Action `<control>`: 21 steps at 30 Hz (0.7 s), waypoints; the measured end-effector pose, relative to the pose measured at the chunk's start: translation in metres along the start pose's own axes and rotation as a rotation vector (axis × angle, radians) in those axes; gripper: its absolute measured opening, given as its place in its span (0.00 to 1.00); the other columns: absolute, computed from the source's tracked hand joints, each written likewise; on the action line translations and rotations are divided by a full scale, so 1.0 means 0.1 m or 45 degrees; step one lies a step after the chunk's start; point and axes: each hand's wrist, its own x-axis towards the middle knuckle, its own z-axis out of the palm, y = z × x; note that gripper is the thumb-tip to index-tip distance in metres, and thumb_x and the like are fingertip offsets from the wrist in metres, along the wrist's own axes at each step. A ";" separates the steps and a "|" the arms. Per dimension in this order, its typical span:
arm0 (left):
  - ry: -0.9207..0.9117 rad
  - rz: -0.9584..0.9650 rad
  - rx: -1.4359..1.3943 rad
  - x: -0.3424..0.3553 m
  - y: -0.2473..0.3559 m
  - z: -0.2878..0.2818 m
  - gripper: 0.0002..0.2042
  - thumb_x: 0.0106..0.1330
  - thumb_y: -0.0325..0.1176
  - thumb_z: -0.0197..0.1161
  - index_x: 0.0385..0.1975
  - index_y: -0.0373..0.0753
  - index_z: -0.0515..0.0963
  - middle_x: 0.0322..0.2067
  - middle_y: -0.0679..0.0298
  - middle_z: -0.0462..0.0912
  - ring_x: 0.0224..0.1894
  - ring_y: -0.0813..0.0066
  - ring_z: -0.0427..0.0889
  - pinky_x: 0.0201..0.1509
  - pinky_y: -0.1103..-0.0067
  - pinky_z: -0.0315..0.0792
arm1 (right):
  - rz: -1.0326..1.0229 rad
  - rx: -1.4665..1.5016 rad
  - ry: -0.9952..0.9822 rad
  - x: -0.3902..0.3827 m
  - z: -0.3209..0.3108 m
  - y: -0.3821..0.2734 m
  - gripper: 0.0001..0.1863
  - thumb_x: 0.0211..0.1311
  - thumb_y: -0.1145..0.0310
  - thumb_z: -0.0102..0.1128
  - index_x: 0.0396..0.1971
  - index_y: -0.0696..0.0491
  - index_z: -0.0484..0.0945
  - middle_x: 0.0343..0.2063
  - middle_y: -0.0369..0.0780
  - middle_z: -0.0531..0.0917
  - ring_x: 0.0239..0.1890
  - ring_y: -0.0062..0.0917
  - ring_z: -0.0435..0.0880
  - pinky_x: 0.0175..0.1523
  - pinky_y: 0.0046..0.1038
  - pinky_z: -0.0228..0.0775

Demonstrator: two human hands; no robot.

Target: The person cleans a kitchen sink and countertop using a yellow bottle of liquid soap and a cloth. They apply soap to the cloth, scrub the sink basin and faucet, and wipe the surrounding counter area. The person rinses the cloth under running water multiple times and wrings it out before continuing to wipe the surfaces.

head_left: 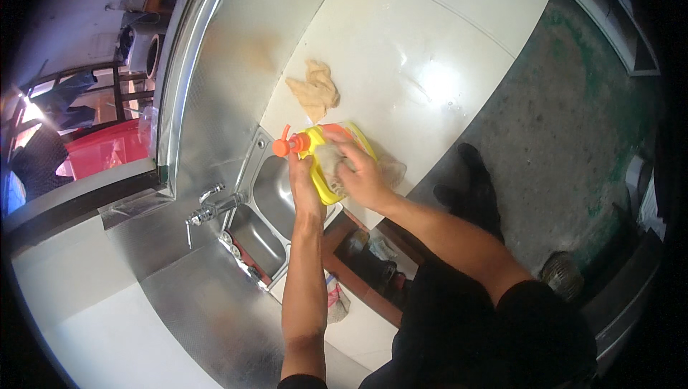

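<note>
— Nearest the camera?
— Black clothing (473,332) along the lower edge; two bare forearms (304,281) stretched toward the middle.
— And the hands?
— Left hand (304,180) gripping a yellow bottle (322,190) near its neck; right hand (362,173) closed on a bunched beige cloth (330,160), pressed to the bottle's side.
— Bottle's look and place?
— Bright yellow with some orange, orange pump top (290,145) pointing left; tilted at the counter's edge, beside the sink.
— Surface and room?
— Glossy cream counter (401,45), crumpled tan rag (314,92) on top; two-basin steel sink (276,188) with tap (215,210); metal-sheeted wall (222,81) at left; worn grey floor (530,117), green-patched, at right.
</note>
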 end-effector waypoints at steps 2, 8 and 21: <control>0.013 -0.001 0.032 -0.02 0.05 0.07 0.28 0.70 0.36 0.47 0.72 0.40 0.60 0.61 0.57 0.73 0.61 0.64 0.76 0.65 0.68 0.71 | 0.274 0.344 0.077 -0.09 -0.15 0.41 0.20 0.68 0.80 0.51 0.59 0.59 0.73 0.65 0.41 0.71 0.65 0.25 0.71 0.67 0.29 0.66; 0.004 -0.007 -0.030 -0.01 0.02 0.08 0.28 0.70 0.36 0.48 0.71 0.39 0.61 0.62 0.57 0.72 0.61 0.63 0.75 0.66 0.68 0.70 | -0.069 -0.014 -0.098 -0.41 -0.09 -0.11 0.31 0.65 0.77 0.54 0.69 0.56 0.61 0.71 0.47 0.63 0.76 0.39 0.56 0.77 0.37 0.47; -0.024 -0.031 -0.019 -0.03 0.03 0.01 0.27 0.73 0.36 0.45 0.72 0.39 0.61 0.63 0.57 0.73 0.62 0.63 0.76 0.66 0.69 0.70 | -0.141 -0.369 -0.130 -0.19 -0.01 0.07 0.34 0.64 0.74 0.49 0.71 0.63 0.58 0.73 0.55 0.58 0.76 0.50 0.54 0.77 0.43 0.46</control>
